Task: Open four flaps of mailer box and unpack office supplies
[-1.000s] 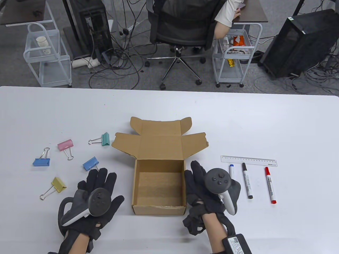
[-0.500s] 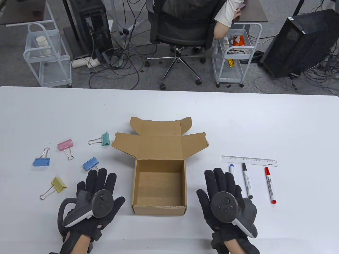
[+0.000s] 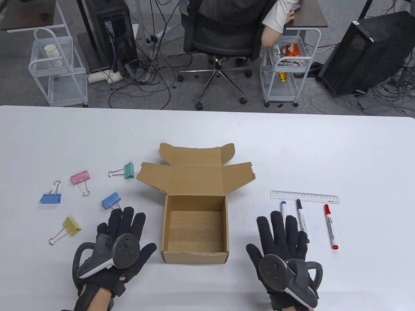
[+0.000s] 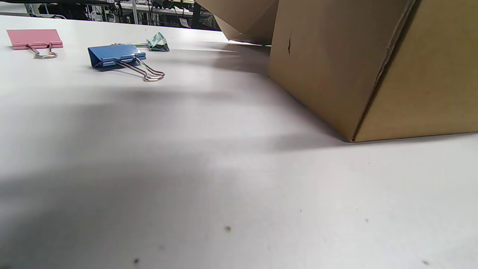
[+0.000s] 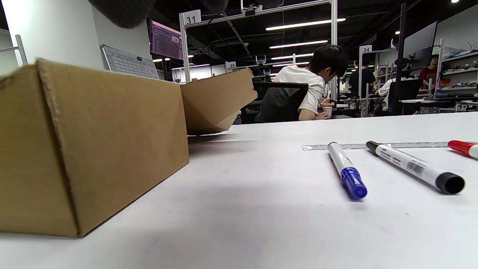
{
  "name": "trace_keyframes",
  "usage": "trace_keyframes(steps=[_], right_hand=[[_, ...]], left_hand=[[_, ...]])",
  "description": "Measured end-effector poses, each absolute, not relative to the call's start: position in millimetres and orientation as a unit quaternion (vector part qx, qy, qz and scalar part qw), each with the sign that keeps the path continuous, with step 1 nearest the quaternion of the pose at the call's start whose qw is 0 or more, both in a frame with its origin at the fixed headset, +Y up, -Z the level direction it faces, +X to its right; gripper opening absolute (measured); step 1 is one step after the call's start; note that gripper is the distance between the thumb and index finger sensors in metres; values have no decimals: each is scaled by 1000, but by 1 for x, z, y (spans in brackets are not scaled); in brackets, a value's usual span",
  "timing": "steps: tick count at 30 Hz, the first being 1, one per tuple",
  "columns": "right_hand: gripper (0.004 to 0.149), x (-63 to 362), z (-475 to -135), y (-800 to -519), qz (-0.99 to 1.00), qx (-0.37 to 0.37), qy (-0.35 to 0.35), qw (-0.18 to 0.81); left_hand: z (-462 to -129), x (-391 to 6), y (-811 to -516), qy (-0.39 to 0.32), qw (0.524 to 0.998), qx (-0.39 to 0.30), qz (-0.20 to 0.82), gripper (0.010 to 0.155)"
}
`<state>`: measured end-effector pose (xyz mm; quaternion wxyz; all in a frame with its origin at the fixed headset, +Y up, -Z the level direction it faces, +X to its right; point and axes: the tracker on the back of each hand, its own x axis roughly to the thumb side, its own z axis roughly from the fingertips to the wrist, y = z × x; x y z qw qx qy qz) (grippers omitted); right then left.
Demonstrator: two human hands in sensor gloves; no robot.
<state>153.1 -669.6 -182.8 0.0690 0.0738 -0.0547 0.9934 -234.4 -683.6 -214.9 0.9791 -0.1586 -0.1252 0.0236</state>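
Observation:
The brown mailer box (image 3: 194,223) stands open at the table's middle, flaps spread back, its inside bare. It also shows in the left wrist view (image 4: 336,63) and the right wrist view (image 5: 93,142). My left hand (image 3: 124,226) lies flat and empty, left of the box. My right hand (image 3: 282,233) lies flat and empty, right of the box, its fingers over part of the blue marker (image 3: 284,207) and black marker (image 3: 301,217). The red marker (image 3: 330,226) and a clear ruler (image 3: 304,197) lie further right. Several coloured binder clips lie to the left, the nearest blue (image 3: 110,201).
A pink clip (image 3: 80,178), a green clip (image 3: 129,170), a second blue clip (image 3: 50,198) and a yellow clip (image 3: 72,225) lie on the white table's (image 3: 207,129) left half. Beyond the far edge are a seated person, chairs, carts and cables.
My right hand has moved from the box's right wall to the right and back toward me, then lain flat beside the markers. My left hand has barely moved.

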Motion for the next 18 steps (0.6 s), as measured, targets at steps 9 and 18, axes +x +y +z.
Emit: trace_keyframes(steps=[9,18], right_hand=[[72,151,-183,-677,995,62,-37,65],[72,152,-183,-677,995,57,-34,69]], left_hand=[[-215,-235,-684,-126,979,-159,25,88],[-215,-234,-684,-125,978,-164,21,88]])
